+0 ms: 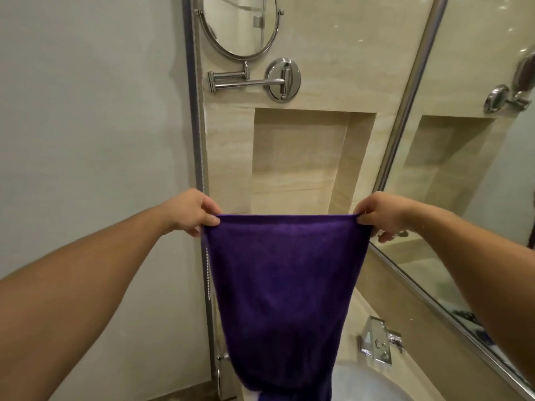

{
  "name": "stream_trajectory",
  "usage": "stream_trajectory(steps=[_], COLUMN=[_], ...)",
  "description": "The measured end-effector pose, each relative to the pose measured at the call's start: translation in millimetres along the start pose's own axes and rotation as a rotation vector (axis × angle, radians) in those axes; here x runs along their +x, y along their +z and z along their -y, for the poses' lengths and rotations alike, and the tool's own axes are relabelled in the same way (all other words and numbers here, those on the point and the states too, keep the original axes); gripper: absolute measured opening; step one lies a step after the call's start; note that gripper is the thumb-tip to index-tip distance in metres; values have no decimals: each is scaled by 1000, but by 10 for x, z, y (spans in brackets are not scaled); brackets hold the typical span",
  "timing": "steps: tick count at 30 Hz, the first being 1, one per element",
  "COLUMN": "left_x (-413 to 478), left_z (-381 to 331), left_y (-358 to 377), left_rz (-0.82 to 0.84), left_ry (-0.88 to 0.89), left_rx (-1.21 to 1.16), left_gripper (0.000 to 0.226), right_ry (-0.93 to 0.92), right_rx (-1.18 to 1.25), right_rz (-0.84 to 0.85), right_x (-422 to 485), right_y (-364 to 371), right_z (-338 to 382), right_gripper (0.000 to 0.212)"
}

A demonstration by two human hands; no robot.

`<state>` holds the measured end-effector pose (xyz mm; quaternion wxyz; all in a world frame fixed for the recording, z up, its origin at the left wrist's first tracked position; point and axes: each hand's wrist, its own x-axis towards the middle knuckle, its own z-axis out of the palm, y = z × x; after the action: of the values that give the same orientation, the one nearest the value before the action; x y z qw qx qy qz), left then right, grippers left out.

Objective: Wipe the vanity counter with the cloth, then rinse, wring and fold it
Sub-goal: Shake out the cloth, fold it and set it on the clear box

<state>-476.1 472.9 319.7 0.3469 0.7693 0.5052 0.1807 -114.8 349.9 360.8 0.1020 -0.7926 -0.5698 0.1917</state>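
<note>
A purple cloth [285, 287] hangs spread out in front of me, stretched flat between both hands. My left hand [191, 211] pinches its upper left corner. My right hand [382, 215] pinches its upper right corner. The cloth's lower end drops towards the white sink basin [364, 383] at the bottom of the view. A strip of the beige vanity counter [359, 311] shows to the right of the cloth.
A chrome tap [377, 340] stands on the counter at the lower right. A large wall mirror [469, 169] fills the right side. A round chrome swing-arm mirror [240, 26] hangs above a tiled wall niche [304, 160]. A frosted glass panel [92, 125] stands on the left.
</note>
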Motion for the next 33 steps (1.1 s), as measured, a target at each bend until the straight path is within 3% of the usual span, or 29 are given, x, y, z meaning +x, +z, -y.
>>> stream_trajectory(steps=[5,9,12,15,20,33], left_x=[407,387,144,-121,-589,-840], left_z=[-265,-780,-1081,-1046,-575,451], left_y=[-142,-521,-798,-844,-451,861], left_rz=[-304,-536,-513,-479,-398,-81], left_ry=[-59,74,223,353,405,30], left_rx=[-104,-212,-467,-473,-454,-423], left_gripper=[11,6,5,12,15,8], right_ry=[9,-94,-144,-174,-127,161], right_rx=[138,264,485,609,586,251], right_rz=[-288,-533,-653,-675,-651,-168], right_x=[374,381,214,-65,-611,-878], right_y=[-268,-869,-1153,-1136,-589,814], right_z=[251,387,443,382,211,-620], right_gripper=[17,34,11,24,11,13])
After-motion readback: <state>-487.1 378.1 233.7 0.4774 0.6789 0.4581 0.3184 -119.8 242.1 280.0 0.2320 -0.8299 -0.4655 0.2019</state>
